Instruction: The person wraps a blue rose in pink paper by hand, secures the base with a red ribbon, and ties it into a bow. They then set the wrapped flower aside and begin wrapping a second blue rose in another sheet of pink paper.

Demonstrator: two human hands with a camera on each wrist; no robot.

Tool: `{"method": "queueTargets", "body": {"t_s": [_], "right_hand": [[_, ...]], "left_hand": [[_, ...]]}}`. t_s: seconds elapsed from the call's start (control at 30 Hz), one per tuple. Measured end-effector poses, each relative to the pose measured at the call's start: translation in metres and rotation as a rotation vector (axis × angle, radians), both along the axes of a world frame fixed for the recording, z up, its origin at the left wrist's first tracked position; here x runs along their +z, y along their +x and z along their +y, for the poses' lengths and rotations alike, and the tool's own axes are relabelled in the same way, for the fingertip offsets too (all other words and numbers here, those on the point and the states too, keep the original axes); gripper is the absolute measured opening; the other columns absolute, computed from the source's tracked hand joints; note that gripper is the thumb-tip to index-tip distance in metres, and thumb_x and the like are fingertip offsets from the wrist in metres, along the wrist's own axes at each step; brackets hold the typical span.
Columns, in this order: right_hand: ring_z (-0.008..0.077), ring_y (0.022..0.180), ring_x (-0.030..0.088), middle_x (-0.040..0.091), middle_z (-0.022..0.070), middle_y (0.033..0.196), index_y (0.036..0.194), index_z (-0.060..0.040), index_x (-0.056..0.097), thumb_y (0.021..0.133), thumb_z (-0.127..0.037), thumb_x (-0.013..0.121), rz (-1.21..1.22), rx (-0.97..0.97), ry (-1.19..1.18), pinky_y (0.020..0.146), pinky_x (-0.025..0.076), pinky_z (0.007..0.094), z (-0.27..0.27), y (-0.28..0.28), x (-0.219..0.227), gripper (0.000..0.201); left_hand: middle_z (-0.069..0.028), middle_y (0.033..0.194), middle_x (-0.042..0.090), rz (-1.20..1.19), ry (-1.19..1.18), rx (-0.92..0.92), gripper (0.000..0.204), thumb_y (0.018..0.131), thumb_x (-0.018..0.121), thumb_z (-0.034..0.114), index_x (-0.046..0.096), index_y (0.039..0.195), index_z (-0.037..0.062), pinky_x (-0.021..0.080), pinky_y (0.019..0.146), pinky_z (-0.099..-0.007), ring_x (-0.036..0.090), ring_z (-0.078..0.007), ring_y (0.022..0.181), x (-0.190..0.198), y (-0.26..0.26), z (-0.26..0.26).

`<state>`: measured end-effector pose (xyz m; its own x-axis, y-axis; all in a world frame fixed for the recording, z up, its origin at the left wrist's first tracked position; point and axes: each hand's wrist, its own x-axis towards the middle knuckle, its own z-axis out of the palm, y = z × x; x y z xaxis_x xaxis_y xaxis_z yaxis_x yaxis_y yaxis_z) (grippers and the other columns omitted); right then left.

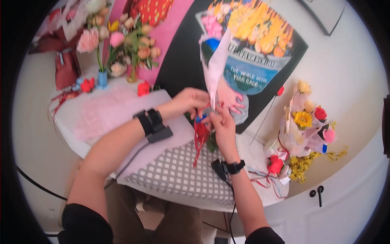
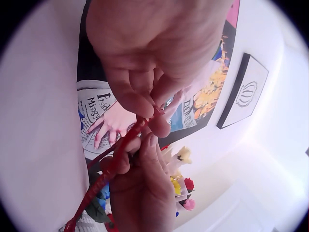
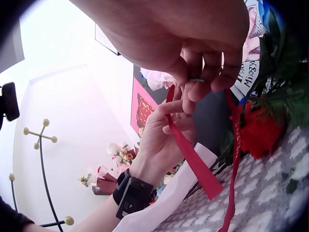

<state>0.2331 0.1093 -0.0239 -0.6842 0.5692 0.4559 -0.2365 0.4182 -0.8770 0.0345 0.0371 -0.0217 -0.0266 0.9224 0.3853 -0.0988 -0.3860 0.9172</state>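
Pale paper wrapping [image 1: 217, 67] with a blue flower [image 1: 212, 44] in it stands above both hands in the head view. My left hand [image 1: 190, 101] pinches a red ribbon [image 2: 116, 162] at the wrapping's narrow lower end. Close against it, my right hand [image 1: 224, 124] has its fingers curled at the same spot, the ribbon between them. One ribbon end [image 3: 195, 162] hangs past my left hand [image 3: 161, 140]; another strand [image 3: 235, 164] hangs below my right hand [image 3: 188, 38]. A red rose [image 3: 260, 130] lies beneath. The fingers partly hide the binding point and stem.
Pale sheets [image 1: 109, 110] cover the table's left side, beside a grey-and-white checked cloth [image 1: 178, 171]. Roses [image 1: 118, 38] stand at the back left, wrapped flowers [image 1: 302, 122] at the right. Behind the hands is a black printed poster [image 1: 176, 53]. Cables run from both wrists.
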Motion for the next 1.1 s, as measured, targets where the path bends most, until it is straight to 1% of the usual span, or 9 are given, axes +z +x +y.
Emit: {"method": "queueTargets", "body": {"t_s": [0.13,0.2,0.33,0.5,0.6,0.8,0.9,1.0,1.1], "right_hand": [[0.0043,0.063,0.057,0.073,0.0045,0.081,0.135,0.0029,0.054,0.102,-0.012,0.061,0.016,-0.003,-0.024,0.056,0.042,0.0192,0.003,0.000,-0.003,0.037],[0.0046,0.062,0.057,0.071,0.0032,0.080,0.139,0.0031,0.051,0.102,-0.011,0.061,0.025,0.013,-0.020,0.056,0.043,0.0197,0.008,0.001,-0.004,0.041],[0.0054,0.062,0.058,0.068,0.0006,0.076,0.148,0.0034,0.042,0.102,-0.011,0.062,0.025,0.017,-0.080,0.056,0.043,0.0207,-0.003,0.006,0.003,0.052],[0.0074,0.060,0.058,0.067,0.0034,0.076,0.152,0.0034,0.036,0.100,-0.009,0.063,0.094,-0.001,-0.061,0.055,0.045,0.0235,-0.001,0.006,0.001,0.060],[0.0074,0.058,0.059,0.065,0.0036,0.070,0.146,0.0018,0.046,0.100,-0.011,0.062,0.124,-0.036,-0.010,0.054,0.046,0.0250,0.002,0.004,-0.007,0.051],[0.0079,0.056,0.059,0.067,0.0034,0.068,0.129,0.0023,0.056,0.098,-0.015,0.066,0.079,-0.019,-0.037,0.054,0.046,0.0268,-0.002,0.007,-0.001,0.036],[0.0111,0.060,0.058,0.065,0.0050,0.072,0.124,0.0003,0.058,0.095,-0.018,0.070,0.060,-0.151,0.237,0.056,0.045,0.0299,0.001,0.005,-0.002,0.036],[0.0120,0.064,0.058,0.064,0.0059,0.078,0.121,0.0003,0.058,0.096,-0.019,0.070,0.172,-0.167,0.159,0.057,0.045,0.0303,-0.003,0.002,0.003,0.034],[0.0125,0.066,0.058,0.063,0.0058,0.079,0.123,0.0001,0.057,0.096,-0.019,0.069,0.135,-0.224,0.157,0.059,0.046,0.0304,0.000,0.005,0.003,0.035]], "left_hand": [[-0.0031,0.093,0.071,0.033,-0.033,-0.091,0.032,0.099,0.061,0.014,0.066,0.127,0.0002,0.052,0.051,-0.0194,0.067,-0.0071,0.069,0.013,0.008,-0.013],[-0.0021,0.093,0.070,0.030,-0.066,-0.084,0.040,0.100,0.061,0.014,0.061,0.138,0.0016,0.051,0.052,-0.0188,0.065,-0.0059,0.068,0.014,0.013,-0.012],[-0.0027,0.092,0.070,-0.003,-0.083,-0.080,0.041,0.099,0.062,0.012,0.060,0.137,-0.0006,0.050,0.050,-0.0191,0.064,-0.0062,0.068,0.011,0.015,-0.009],[-0.0038,0.083,0.067,0.047,-0.150,-0.022,0.037,0.101,0.062,0.017,0.061,0.133,-0.0022,0.049,0.049,-0.0210,0.063,-0.0083,0.065,0.011,0.013,-0.002],[-0.0042,0.079,0.065,0.004,-0.106,0.000,0.033,0.104,0.059,0.018,0.060,0.130,-0.0033,0.050,0.050,-0.0225,0.064,-0.0091,0.064,0.006,0.016,-0.002],[-0.0110,0.104,0.070,0.026,-0.047,0.047,0.036,0.100,0.058,0.010,0.061,0.132,-0.0042,0.050,0.048,-0.0228,0.064,-0.0109,0.063,0.012,0.024,-0.003],[-0.0071,0.097,0.070,0.054,-0.045,0.079,0.035,0.100,0.061,0.015,0.063,0.130,-0.0029,0.048,0.047,-0.0210,0.063,-0.0086,0.060,0.015,0.024,-0.004],[-0.0047,0.092,0.069,0.069,-0.064,0.093,0.034,0.099,0.062,0.016,0.063,0.128,-0.0027,0.047,0.047,-0.0203,0.062,-0.0066,0.059,0.010,0.019,-0.001],[-0.0060,0.091,0.069,0.080,-0.061,0.095,0.031,0.099,0.060,0.013,0.064,0.125,-0.0038,0.047,0.047,-0.0210,0.062,-0.0081,0.059,0.010,0.022,-0.002]]}}
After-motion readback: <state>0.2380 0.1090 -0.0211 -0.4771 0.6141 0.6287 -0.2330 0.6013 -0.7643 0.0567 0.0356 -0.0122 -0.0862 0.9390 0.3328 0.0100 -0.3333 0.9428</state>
